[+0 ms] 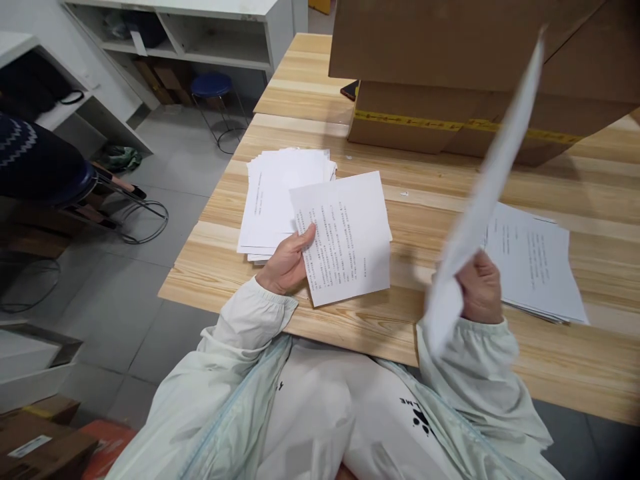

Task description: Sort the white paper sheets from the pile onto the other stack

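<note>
My left hand (287,261) is closed on a printed sheet of paper (350,240), thumb on top, held tilted above the table. Behind it lies a stack of paper (277,193), partly covered by that sheet. My right hand (481,290) grips a second paper sheet (475,207), which stands nearly on edge and is blurred by motion. To the right of that hand rests another pile of printed sheets (540,260) on the wooden table (400,327). Whether either hand holds more than one sheet cannot be made out.
Large cardboard boxes (405,113) with yellow tape stand at the back of the table. A dark phone (349,90) lies beside them. Left of the table are a blue stool (211,85), white shelving (220,47) and a seated person (35,160), partly in view.
</note>
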`<action>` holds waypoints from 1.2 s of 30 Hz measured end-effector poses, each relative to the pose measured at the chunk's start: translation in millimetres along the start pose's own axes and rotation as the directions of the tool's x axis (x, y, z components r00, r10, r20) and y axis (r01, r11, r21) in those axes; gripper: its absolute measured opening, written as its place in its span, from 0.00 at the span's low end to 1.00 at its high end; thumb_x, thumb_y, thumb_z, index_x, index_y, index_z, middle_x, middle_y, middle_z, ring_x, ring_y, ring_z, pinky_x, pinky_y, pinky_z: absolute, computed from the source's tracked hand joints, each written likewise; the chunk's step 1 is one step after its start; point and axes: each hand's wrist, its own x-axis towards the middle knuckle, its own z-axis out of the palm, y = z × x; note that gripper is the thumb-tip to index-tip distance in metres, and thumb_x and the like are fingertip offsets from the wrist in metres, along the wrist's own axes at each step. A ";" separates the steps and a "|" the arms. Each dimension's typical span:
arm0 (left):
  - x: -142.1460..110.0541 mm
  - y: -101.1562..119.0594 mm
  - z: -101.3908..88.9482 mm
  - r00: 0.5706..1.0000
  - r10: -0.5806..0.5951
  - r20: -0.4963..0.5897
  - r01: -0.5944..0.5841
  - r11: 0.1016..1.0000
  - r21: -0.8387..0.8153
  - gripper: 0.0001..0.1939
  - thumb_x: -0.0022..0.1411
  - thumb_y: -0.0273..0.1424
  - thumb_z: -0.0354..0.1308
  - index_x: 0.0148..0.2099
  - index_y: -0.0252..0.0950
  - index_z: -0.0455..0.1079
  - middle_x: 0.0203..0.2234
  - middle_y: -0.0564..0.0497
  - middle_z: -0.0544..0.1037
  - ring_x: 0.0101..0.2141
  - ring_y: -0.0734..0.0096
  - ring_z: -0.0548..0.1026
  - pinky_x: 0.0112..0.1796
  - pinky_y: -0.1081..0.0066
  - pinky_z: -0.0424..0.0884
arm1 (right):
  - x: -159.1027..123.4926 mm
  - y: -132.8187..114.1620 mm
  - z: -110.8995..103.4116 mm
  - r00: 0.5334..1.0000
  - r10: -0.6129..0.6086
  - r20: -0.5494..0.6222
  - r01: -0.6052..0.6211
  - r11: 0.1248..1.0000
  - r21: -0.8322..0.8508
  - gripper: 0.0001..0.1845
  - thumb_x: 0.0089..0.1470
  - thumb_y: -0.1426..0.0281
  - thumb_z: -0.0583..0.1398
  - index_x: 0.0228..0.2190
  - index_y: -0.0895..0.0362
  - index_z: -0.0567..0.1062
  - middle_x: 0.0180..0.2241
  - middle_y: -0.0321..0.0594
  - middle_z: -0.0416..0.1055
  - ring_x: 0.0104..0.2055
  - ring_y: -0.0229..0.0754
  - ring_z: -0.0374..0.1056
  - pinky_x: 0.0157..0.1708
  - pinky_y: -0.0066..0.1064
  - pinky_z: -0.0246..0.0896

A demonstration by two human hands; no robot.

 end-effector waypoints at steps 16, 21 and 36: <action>-11.6 -7.3 12.9 0.977 0.152 0.152 -0.202 0.887 0.414 0.23 0.56 0.43 0.69 0.50 0.36 0.78 0.45 0.45 0.83 0.56 0.51 0.75 0.59 0.55 0.68 | -22.6 10.9 47.2 0.977 -0.200 0.075 0.213 0.949 -0.234 0.24 0.43 0.57 0.73 0.40 0.54 0.78 0.36 0.38 0.76 0.36 0.40 0.70 0.37 0.33 0.68; -28.7 -3.4 35.6 0.933 0.228 0.279 -0.356 0.700 0.619 0.12 0.56 0.40 0.69 0.38 0.38 0.81 0.35 0.50 0.83 0.48 0.55 0.78 0.50 0.62 0.72 | -17.8 10.5 41.5 0.948 -0.315 0.050 0.318 0.946 -0.059 0.17 0.42 0.59 0.73 0.32 0.52 0.79 0.32 0.39 0.78 0.36 0.45 0.74 0.41 0.41 0.71; -18.5 -22.4 38.5 0.886 0.344 0.311 -0.461 0.573 0.678 0.16 0.55 0.43 0.69 0.37 0.37 0.76 0.34 0.49 0.79 0.35 0.67 0.75 0.37 0.69 0.70 | -24.1 5.9 46.5 0.944 -0.258 0.207 0.274 0.960 -0.051 0.08 0.48 0.63 0.70 0.28 0.53 0.79 0.30 0.39 0.79 0.35 0.44 0.75 0.36 0.38 0.72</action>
